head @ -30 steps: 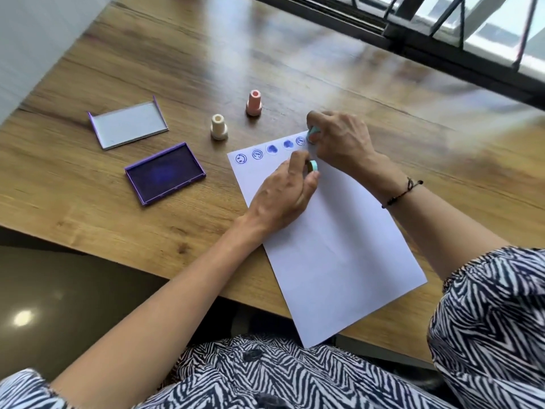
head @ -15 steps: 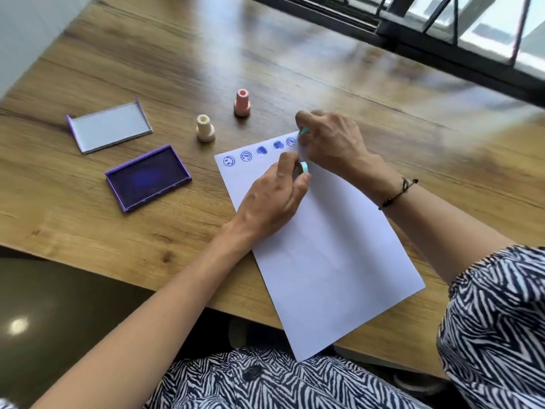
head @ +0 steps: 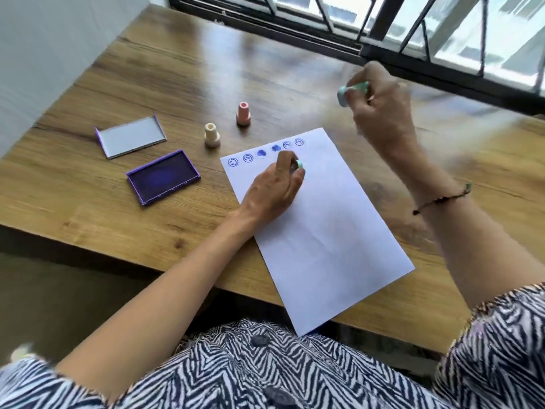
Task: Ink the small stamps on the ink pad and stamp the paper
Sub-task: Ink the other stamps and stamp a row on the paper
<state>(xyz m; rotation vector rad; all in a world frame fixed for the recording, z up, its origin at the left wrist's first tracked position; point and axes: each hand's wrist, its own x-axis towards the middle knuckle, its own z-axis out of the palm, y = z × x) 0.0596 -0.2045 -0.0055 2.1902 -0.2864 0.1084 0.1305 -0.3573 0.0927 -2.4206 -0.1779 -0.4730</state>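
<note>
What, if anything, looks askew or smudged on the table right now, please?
The paper lies skewed, its near corner hanging over the table edge. In the stamped row, the two middle prints are solid blue blobs, unlike the clean circles beside them. Nothing looks spilled.

- Looks like a home, a craft corner set right by a window.
- Wood-grain worktop (head: pixel 295 84) pushed against a dark-framed window (head: pixel 442 28) with metal bars, daylight glaring off the surface.
- Plain pale wall (head: pixel 44 54) on the left.
- Hobby bits out: purple ink pad (head: pixel 163 177), small stamps (head: pixel 212 134), a sheet of paper (head: pixel 324 231).
</note>
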